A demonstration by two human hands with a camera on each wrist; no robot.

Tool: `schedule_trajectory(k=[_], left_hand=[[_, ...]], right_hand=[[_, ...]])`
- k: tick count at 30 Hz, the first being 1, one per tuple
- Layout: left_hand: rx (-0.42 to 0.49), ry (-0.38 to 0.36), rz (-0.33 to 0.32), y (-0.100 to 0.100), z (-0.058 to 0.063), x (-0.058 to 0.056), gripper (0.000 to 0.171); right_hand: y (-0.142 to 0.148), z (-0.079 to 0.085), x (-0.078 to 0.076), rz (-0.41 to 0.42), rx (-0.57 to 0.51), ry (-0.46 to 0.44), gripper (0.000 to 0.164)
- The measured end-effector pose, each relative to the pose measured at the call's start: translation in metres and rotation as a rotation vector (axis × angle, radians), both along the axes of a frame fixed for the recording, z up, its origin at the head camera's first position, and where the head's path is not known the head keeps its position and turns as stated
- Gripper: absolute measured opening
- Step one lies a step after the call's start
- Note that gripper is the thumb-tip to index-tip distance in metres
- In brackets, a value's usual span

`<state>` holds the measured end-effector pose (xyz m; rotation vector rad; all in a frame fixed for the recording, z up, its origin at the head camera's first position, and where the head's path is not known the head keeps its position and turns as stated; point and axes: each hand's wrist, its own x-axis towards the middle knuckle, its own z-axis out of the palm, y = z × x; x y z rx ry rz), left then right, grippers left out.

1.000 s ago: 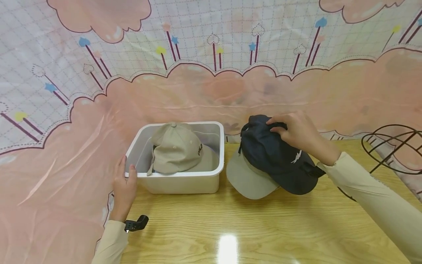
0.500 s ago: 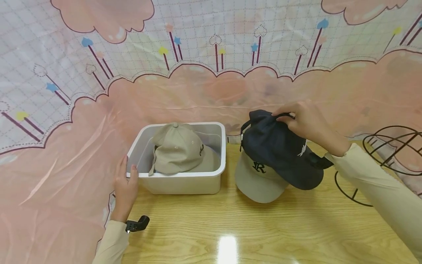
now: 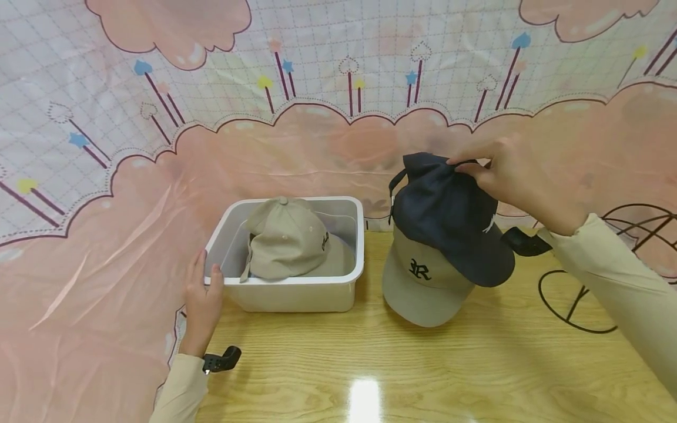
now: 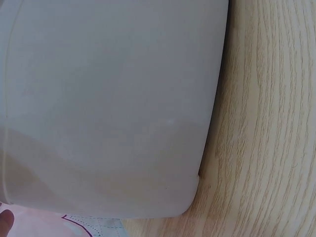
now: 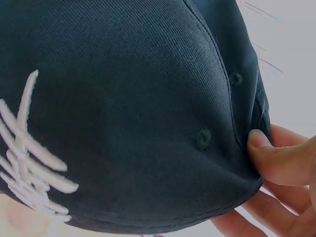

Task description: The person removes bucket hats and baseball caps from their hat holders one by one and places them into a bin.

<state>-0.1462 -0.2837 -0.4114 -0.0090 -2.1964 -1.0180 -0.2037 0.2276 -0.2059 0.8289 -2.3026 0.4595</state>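
Note:
In the head view my right hand pinches the crown of a navy baseball cap, held up at the right. The right wrist view shows the thumb pressing a fold of this cap, beside white stitching. Below it, partly hidden, a greyish-beige cap with a black letter emblem has its brim toward me. My left hand touches the front left corner of a white plastic bin, fingers fairly straight, thumb at the rim. Another beige cap lies inside. The left wrist view shows the bin's wall.
A black wire stand is at the right, partly behind my right sleeve. The wooden table is bounded at the back and left by a patterned pink and white cloth.
My right hand has lifted the navy cap upward and slightly right, uncovering the letter emblem on the beige cap below it. The left hand has stayed at the bin.

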Motion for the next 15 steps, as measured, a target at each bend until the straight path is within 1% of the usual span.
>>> schedule_trajectory(k=[2, 4, 6, 11, 13, 15], left_hand=[[-0.003, 0.003, 0.001, -0.001, -0.001, 0.0, 0.049], [0.0, 0.001, -0.003, -0.001, -0.001, 0.0, 0.049], [0.003, -0.007, -0.006, -0.001, -0.001, 0.0, 0.05], [0.008, -0.02, -0.009, -0.001, 0.001, 0.001, 0.05], [0.009, -0.02, -0.01, -0.001, 0.002, 0.001, 0.05], [0.01, -0.02, -0.012, 0.0, 0.002, 0.001, 0.05]], right_hand=[[0.0, 0.007, 0.0, 0.021, 0.006, 0.049, 0.02], [0.001, 0.012, -0.001, 0.031, 0.0, 0.06, 0.021], [0.0, 0.017, 0.0, 0.028, -0.011, 0.047, 0.02], [-0.005, 0.029, 0.003, -0.015, -0.05, -0.039, 0.021], [-0.007, 0.034, 0.004, -0.018, -0.056, -0.049, 0.021], [-0.009, 0.039, 0.004, 0.001, -0.063, -0.034, 0.021]])
